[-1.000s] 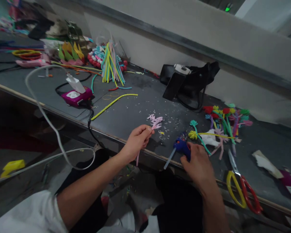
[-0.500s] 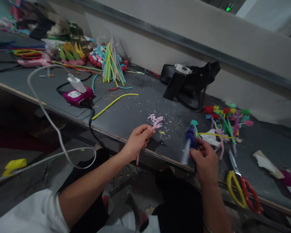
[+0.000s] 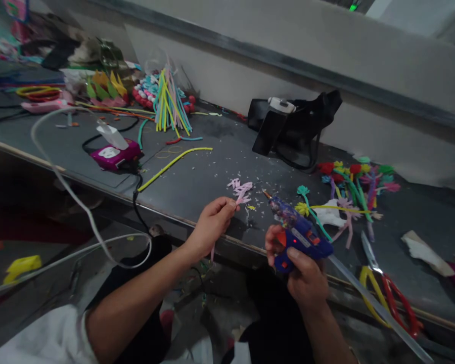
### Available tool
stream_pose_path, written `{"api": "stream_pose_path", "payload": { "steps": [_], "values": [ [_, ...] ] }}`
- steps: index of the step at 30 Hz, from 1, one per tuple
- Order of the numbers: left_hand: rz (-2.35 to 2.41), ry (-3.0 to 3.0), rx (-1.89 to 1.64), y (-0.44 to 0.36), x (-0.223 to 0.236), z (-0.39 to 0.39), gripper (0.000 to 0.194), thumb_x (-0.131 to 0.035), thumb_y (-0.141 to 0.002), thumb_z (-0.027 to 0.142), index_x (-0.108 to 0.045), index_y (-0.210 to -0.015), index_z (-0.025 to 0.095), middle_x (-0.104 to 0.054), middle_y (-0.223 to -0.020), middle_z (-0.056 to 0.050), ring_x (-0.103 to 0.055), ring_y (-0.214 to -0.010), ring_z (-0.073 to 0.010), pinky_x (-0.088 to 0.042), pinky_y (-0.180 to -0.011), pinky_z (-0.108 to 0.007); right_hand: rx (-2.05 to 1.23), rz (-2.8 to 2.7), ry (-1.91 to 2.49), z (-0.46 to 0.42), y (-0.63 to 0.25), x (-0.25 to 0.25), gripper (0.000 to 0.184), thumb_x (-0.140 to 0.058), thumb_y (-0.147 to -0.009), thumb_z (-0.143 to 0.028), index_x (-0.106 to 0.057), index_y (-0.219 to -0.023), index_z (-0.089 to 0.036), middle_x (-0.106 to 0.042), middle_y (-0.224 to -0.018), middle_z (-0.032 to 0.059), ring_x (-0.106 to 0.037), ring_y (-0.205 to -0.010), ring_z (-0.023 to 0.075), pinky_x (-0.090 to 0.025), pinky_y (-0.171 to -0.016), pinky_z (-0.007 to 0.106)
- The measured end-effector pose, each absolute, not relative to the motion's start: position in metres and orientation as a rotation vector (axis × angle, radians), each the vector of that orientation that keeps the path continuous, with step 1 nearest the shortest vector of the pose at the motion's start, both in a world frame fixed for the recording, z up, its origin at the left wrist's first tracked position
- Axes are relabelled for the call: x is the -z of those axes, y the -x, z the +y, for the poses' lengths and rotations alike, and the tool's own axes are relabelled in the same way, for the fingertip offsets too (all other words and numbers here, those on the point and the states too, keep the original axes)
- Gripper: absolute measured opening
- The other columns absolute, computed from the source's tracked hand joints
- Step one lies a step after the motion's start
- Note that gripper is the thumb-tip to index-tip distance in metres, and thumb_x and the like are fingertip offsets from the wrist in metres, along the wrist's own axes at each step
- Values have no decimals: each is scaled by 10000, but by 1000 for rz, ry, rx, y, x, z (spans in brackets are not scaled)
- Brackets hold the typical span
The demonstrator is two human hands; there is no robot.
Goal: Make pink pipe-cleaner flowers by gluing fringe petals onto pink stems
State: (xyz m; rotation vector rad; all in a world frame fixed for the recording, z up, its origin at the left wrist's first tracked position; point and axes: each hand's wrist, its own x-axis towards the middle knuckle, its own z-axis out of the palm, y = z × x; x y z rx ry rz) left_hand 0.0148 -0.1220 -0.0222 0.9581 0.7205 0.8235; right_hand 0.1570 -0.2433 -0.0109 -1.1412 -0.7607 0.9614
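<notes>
Between the fingertips of my left hand (image 3: pixel 214 222) is a pink pipe cleaner (image 3: pixel 243 191), its fringed end sticking out over the table and its tail hanging below the hand. My right hand (image 3: pixel 303 275) is wrapped around a blue hot glue gun (image 3: pixel 301 232) with a small red light showing. The gun's nozzle points up and left, a short way from the pink fringe and apart from it. A long clear glue stick (image 3: pixel 382 308) runs out of the gun's back end. Small pink and white clippings lie on the table around the fringe.
Pipe-cleaner flowers (image 3: pixel 356 187) are piled at the right, near scissors (image 3: pixel 375 273) over the table edge. A black bag (image 3: pixel 307 126) stands against the wall. At the left are a purple power strip (image 3: pixel 116 154), a white cable (image 3: pixel 76 194) and a bundle of pipe cleaners (image 3: pixel 170 106).
My right hand has turned the glue gun so its nozzle now points up-left toward the pink fringe, with the glue stick trailing right. My left hand still holds the pink pipe cleaner.
</notes>
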Motion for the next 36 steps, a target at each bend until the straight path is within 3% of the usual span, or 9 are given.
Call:
{"api": "stream_pose_path", "payload": {
  "steps": [5,12,36],
  "values": [
    [725,-997,-821,-14,23,-122,234,-593,-844,391,-553,-801,164,-307,-589,76,-221,-454,-47,-125,-429,-221,-844,-811,1406,-245,-160,20,279,-675,-807,-446,-732,-883,-184,-707,-790,58,-619,-626,143,-489,-499,233],
    [755,-1037,-824,-15,23,-122,254,-597,-841,415,-564,-800,167,-322,-573,74,-237,-459,-54,-135,-438,-219,-718,-883,1562,-243,-157,25,326,-716,-752,-501,-724,-834,-186,-733,-757,50,-660,-642,171,-539,-593,284],
    [779,-1117,-827,-15,26,-123,277,-597,-842,439,-596,-802,165,-333,-555,69,-250,-472,-67,-160,-451,-213,-679,-1038,1601,-244,-159,33,313,-672,-799,-501,-709,-811,-191,-688,-703,23,-628,-639,169,-525,-620,283]
  ]
}}
